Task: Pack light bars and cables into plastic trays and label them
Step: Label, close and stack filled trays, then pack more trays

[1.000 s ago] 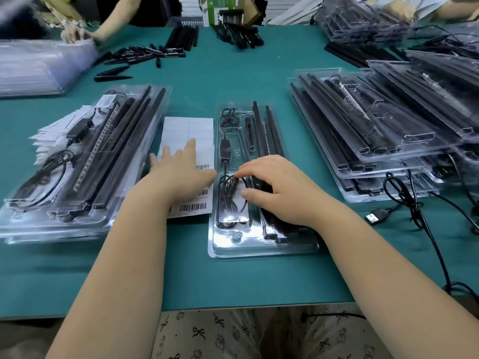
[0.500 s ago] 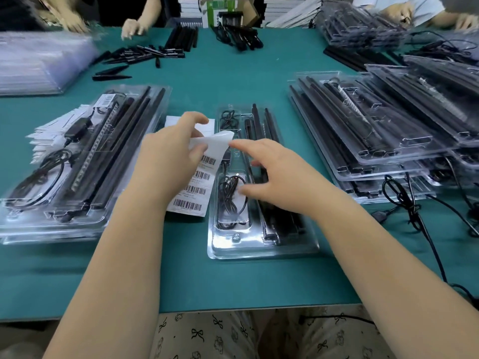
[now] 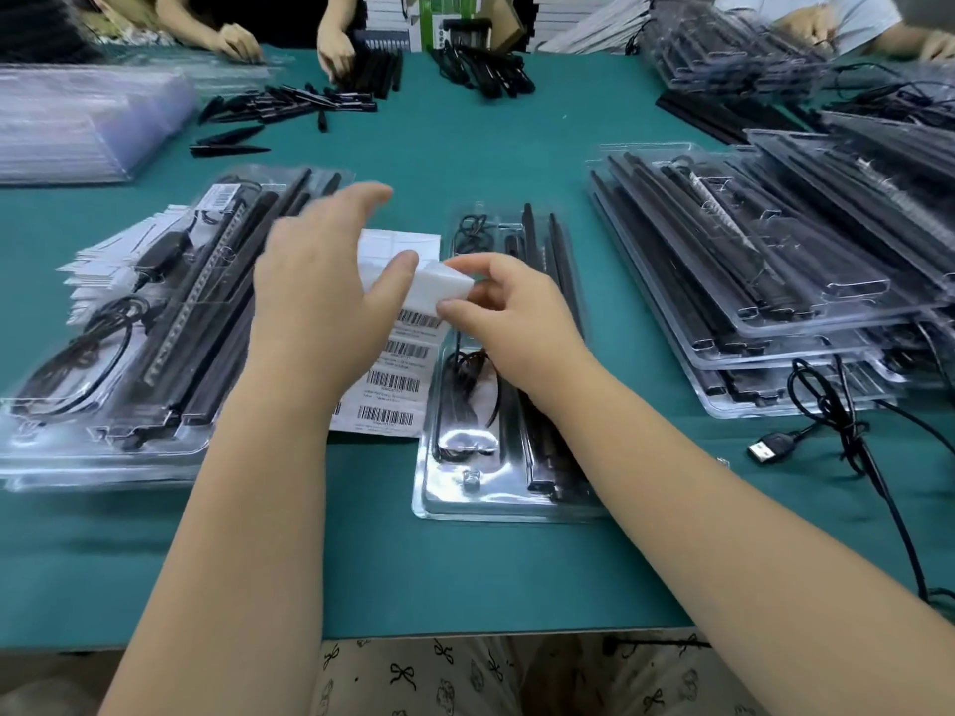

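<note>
Teal cloth-covered table (image 3: 465, 162) bearing stacks of clear plastic trays (image 3: 749, 281) of black light bars at right and left. Centre: one filled clear tray (image 3: 509, 488). Beside it, a white barcode label sheet (image 3: 395, 385). Left hand (image 3: 330, 292) and right hand (image 3: 509, 312) pinch a peeling white label (image 3: 444, 286).

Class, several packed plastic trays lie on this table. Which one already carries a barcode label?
The tray on the left, top of its stack: a barcode label sits at its far end. The centre tray and the right-hand stack show none.
</note>
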`<state>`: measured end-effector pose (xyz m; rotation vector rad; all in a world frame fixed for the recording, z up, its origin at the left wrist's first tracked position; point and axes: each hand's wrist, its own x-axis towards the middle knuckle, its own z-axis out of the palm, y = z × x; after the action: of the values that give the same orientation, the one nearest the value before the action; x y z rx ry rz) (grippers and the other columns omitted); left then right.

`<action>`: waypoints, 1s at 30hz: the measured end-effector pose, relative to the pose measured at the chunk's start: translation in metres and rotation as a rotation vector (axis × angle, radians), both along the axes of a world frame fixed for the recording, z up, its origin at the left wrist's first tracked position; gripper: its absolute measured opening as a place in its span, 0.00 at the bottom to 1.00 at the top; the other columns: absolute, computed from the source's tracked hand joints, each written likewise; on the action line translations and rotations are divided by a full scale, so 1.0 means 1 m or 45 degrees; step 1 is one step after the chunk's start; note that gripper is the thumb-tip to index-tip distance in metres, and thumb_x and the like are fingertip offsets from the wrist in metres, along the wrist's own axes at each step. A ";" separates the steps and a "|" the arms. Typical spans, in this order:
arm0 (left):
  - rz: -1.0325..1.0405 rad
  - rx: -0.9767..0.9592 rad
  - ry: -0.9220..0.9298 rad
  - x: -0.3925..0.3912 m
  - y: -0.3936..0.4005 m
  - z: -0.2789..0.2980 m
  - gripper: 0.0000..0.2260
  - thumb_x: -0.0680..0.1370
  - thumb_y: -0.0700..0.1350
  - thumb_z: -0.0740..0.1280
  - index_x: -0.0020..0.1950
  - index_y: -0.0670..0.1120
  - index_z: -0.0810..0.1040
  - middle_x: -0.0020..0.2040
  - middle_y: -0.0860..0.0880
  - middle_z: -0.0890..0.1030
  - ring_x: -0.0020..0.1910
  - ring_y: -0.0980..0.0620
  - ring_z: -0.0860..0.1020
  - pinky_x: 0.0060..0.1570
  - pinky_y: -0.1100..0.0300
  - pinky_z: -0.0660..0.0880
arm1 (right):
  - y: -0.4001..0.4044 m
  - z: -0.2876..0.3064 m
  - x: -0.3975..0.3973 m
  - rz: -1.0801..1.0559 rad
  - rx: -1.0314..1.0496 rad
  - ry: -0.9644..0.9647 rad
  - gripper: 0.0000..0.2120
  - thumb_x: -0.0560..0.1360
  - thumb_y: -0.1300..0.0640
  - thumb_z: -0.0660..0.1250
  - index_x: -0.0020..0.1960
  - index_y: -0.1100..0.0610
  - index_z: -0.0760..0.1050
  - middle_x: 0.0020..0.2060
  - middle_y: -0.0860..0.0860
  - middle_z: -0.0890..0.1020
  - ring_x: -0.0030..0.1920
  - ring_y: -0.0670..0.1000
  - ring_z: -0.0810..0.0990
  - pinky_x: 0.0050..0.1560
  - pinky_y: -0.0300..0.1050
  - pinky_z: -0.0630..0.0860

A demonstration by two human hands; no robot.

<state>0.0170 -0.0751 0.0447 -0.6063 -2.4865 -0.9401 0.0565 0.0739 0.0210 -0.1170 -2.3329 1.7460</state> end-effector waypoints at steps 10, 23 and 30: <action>-0.135 0.502 -0.900 0.006 -0.018 0.014 0.07 0.70 0.49 0.75 0.41 0.46 0.84 0.37 0.49 0.85 0.35 0.49 0.84 0.33 0.57 0.80 | 0.005 -0.004 0.008 -0.016 -0.233 0.239 0.18 0.75 0.66 0.64 0.55 0.44 0.69 0.39 0.48 0.77 0.41 0.45 0.78 0.49 0.39 0.76; -0.114 0.391 -0.962 0.008 -0.017 0.018 0.19 0.64 0.54 0.69 0.41 0.38 0.79 0.41 0.36 0.83 0.36 0.38 0.81 0.48 0.39 0.77 | -0.014 -0.013 0.009 -0.268 0.849 0.949 0.07 0.70 0.61 0.73 0.47 0.62 0.84 0.40 0.55 0.83 0.40 0.60 0.76 0.45 0.50 0.75; -0.173 0.311 -0.926 0.010 -0.017 0.017 0.07 0.72 0.53 0.71 0.38 0.52 0.85 0.38 0.46 0.85 0.40 0.44 0.84 0.51 0.44 0.79 | -0.015 -0.012 0.010 -0.304 0.816 0.907 0.05 0.68 0.62 0.74 0.43 0.62 0.84 0.38 0.55 0.83 0.39 0.60 0.76 0.43 0.50 0.76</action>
<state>0.0271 -0.0923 0.0619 -0.3960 -2.8804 -1.7371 0.0663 0.0593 0.0088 0.2760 -2.0754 0.6926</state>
